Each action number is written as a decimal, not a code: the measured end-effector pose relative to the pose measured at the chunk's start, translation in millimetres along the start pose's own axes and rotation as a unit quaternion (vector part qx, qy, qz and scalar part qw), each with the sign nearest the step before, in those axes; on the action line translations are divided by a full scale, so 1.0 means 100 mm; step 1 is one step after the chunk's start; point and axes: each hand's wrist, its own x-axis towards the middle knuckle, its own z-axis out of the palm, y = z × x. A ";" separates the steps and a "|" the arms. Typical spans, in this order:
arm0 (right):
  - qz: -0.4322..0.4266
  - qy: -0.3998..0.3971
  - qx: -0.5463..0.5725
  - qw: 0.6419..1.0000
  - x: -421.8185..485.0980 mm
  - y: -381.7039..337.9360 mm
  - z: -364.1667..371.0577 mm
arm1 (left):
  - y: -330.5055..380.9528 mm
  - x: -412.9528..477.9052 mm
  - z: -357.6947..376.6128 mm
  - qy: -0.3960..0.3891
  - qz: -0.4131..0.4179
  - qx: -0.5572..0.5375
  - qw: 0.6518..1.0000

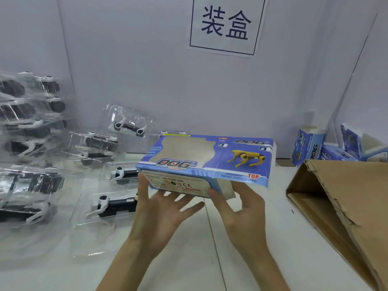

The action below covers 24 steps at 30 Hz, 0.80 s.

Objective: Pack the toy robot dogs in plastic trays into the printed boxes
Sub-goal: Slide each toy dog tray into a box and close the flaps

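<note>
A blue printed box (210, 160) with a yellow dog picture and the word DOG is held up above the middle of the white table. My left hand (161, 208) is under its near left end, palm up, fingers straight, thumb against the end face. My right hand (241, 204) touches the near right underside, by a loose flap, with spread fingers. Several clear plastic trays hold black-and-white toy robot dogs on the left; the nearest tray (109, 206) lies just left of my left hand.
Trays with dogs are stacked at the far left (29, 122). An open brown cardboard carton (344, 211) lies on its side at the right. More blue printed boxes (310, 148) stand at the back right. A grey wall with a paper sign (226, 24) is behind.
</note>
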 end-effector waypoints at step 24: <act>-0.145 -0.119 -0.109 0.976 0.33 -0.04 -0.11 | -0.10 0.31 0.31 0.056 -0.062 -0.113 0.990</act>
